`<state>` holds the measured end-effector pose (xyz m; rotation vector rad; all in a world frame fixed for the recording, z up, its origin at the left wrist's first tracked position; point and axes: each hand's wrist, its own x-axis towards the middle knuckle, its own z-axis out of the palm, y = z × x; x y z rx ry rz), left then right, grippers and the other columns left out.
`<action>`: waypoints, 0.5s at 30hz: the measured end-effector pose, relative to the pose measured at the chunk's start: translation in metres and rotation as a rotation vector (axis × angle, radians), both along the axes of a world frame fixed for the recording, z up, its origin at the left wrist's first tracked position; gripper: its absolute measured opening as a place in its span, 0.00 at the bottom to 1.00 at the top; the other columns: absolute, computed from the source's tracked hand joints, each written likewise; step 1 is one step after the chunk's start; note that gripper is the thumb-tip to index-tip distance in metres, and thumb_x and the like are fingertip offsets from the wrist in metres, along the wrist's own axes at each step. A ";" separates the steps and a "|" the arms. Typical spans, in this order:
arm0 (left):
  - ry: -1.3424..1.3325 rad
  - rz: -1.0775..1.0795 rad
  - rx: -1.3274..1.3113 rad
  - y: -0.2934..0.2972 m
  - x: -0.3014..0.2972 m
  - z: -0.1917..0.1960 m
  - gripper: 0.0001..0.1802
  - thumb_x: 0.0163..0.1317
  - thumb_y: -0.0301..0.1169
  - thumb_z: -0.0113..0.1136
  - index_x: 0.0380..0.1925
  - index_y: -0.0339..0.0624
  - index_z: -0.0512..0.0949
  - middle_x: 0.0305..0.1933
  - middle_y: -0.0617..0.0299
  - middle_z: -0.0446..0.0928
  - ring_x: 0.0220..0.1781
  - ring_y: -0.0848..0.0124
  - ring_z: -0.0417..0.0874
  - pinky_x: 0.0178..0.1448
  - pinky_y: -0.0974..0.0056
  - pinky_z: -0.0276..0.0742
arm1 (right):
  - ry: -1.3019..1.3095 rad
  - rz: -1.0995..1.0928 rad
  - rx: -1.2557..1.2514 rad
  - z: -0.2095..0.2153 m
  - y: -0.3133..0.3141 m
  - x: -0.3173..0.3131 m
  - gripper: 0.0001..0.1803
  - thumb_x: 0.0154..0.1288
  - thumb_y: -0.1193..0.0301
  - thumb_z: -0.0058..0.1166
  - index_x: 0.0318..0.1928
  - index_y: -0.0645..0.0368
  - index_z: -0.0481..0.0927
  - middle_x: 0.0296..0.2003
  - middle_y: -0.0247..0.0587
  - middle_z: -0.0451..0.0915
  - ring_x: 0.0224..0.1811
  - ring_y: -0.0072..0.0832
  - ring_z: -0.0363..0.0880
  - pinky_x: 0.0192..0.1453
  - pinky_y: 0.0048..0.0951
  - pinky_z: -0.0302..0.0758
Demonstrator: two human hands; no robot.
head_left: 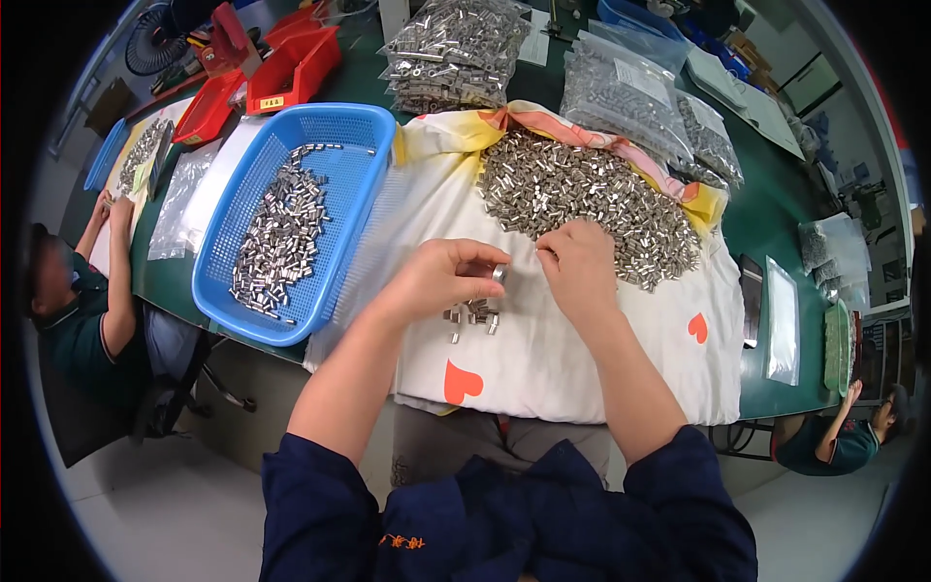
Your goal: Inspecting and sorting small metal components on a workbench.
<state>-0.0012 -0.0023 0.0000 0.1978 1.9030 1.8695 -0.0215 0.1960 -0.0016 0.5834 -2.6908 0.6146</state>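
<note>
My left hand (438,275) pinches a small shiny metal sleeve (499,274) between thumb and fingers, above the white cloth (543,378). Just below it, several loose metal sleeves (477,315) lie on the cloth. My right hand (582,270) is at the near edge of a large pile of metal sleeves (592,184), its thumb and fingers closed together. Whatever they may hold is too small or hidden to make out. A gap separates the two hands. To the left, a blue plastic basket (373,184) contains many similar sleeves.
Clear bags of metal parts (456,53) and more bags (626,92) stand behind the pile. Red bins (296,73) are at the far left. A phone (750,301) and a plastic bag (782,320) lie right. Co-workers sit left (82,330) and right (834,441).
</note>
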 end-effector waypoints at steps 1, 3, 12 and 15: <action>0.000 0.002 0.002 0.000 0.000 0.001 0.19 0.48 0.19 0.61 0.44 0.36 0.74 0.32 0.67 0.76 0.33 0.82 0.76 0.37 0.76 0.73 | -0.003 0.001 0.032 0.003 0.000 0.001 0.03 0.47 0.73 0.56 0.26 0.54 0.78 0.28 0.33 0.72 0.38 0.32 0.68 0.44 0.35 0.63; 0.007 -0.006 -0.013 0.000 -0.001 0.002 0.19 0.48 0.19 0.61 0.44 0.36 0.74 0.33 0.67 0.76 0.34 0.82 0.76 0.38 0.76 0.73 | -0.005 0.004 0.068 0.006 0.000 0.003 0.03 0.47 0.73 0.56 0.26 0.53 0.78 0.29 0.33 0.71 0.39 0.31 0.67 0.45 0.34 0.62; 0.011 0.048 0.245 -0.006 -0.003 -0.003 0.19 0.49 0.21 0.62 0.44 0.34 0.73 0.33 0.66 0.76 0.33 0.82 0.76 0.37 0.76 0.73 | -0.304 0.221 -0.642 0.015 -0.023 0.024 0.02 0.49 0.77 0.53 0.27 0.60 0.76 0.26 0.38 0.75 0.29 0.32 0.73 0.33 0.29 0.69; 0.007 0.049 0.206 -0.004 -0.004 -0.005 0.19 0.49 0.21 0.62 0.44 0.34 0.74 0.33 0.65 0.77 0.33 0.81 0.76 0.38 0.76 0.73 | -0.278 0.239 -0.613 0.014 -0.024 0.023 0.04 0.48 0.78 0.54 0.28 0.60 0.76 0.25 0.38 0.75 0.28 0.32 0.73 0.32 0.29 0.70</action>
